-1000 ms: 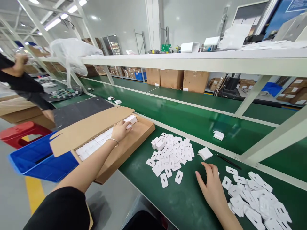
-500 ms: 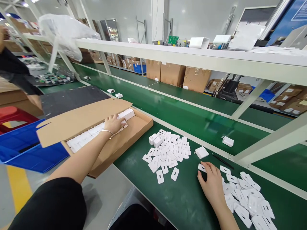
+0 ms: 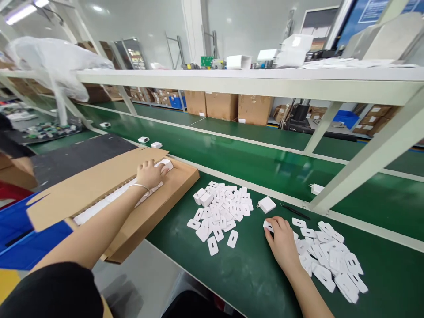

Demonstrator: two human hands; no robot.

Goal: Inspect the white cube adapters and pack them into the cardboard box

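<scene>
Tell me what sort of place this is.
Likely a factory assembly or packing area: a long green workbench, loose white slotted plates in piles, and an open cardboard box holding white pieces.

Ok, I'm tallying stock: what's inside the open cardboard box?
White pieces line one long side of the cardboard box; the left hand and forearm cover part of the row.

The desk (image 3: 238,270) bore two piles of plates (image 3: 224,208) (too heaped to count), three loose chargers (image 3: 266,204), one tweezers (image 3: 296,212).
</scene>
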